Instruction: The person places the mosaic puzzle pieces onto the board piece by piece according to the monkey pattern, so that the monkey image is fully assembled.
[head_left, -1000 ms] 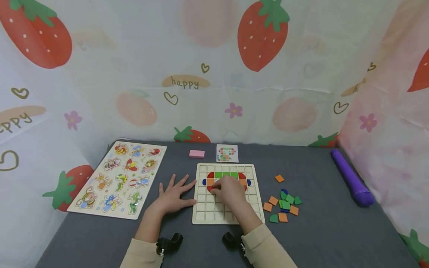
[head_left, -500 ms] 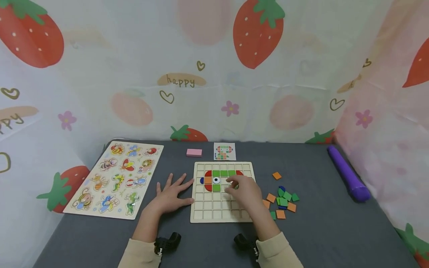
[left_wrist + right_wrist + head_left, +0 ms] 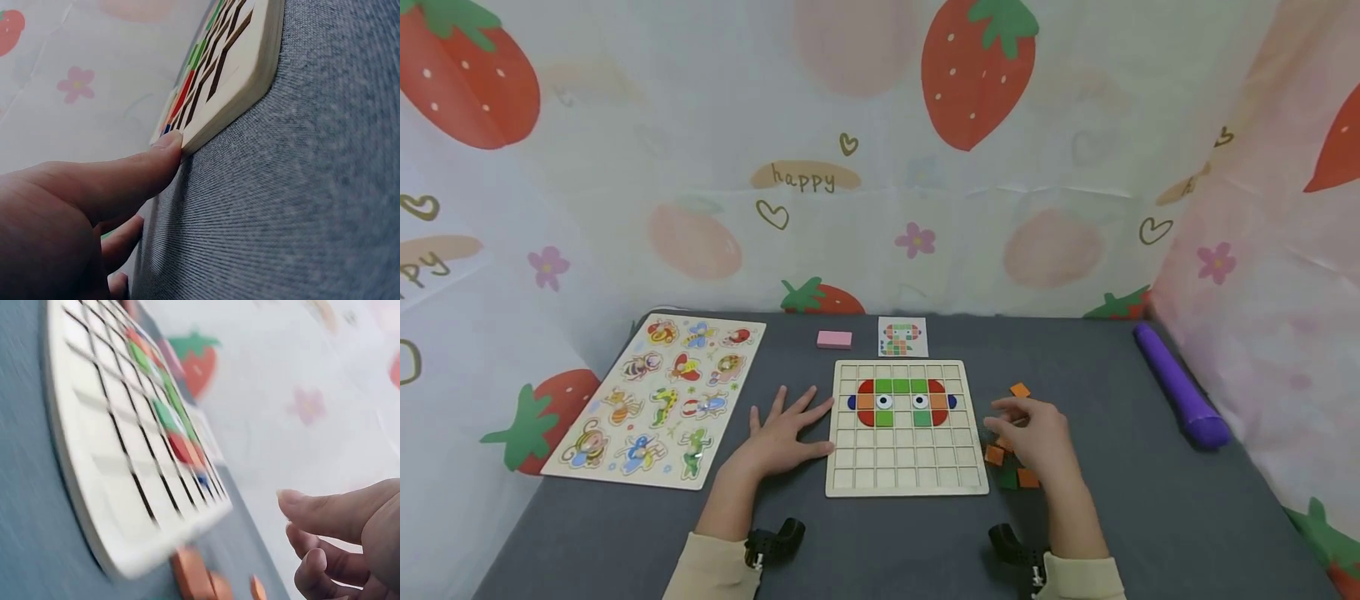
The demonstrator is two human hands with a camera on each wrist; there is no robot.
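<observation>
My left hand [image 3: 784,439] lies with spread fingers on the cloth, its thumb [image 3: 164,150] touching the left edge of the wooden grid board [image 3: 895,479]. On the board's upper part, coloured tiles form a face: a green row [image 3: 901,386], red rounded corners, orange squares, blue ends and two eye tiles [image 3: 884,402]. My right hand [image 3: 1036,439] hovers right of the board above loose tiles, some hidden beneath it. Its fingers are loosely bent, with nothing visible between thumb and fingertips in the right wrist view. Orange tiles [image 3: 192,572] lie by the board's edge.
Behind the board are a small pattern card [image 3: 903,337] and a pink block [image 3: 834,340]. A sheet of insect pictures [image 3: 664,400] lies at the left. At the far right rests a purple cylinder [image 3: 1180,385]. Printed cloth walls border the table.
My right hand has moved off the board, rightward to the loose tiles. Both eye tiles and the face's right side, earlier partly covered by it, now show. The left hand has stayed put.
</observation>
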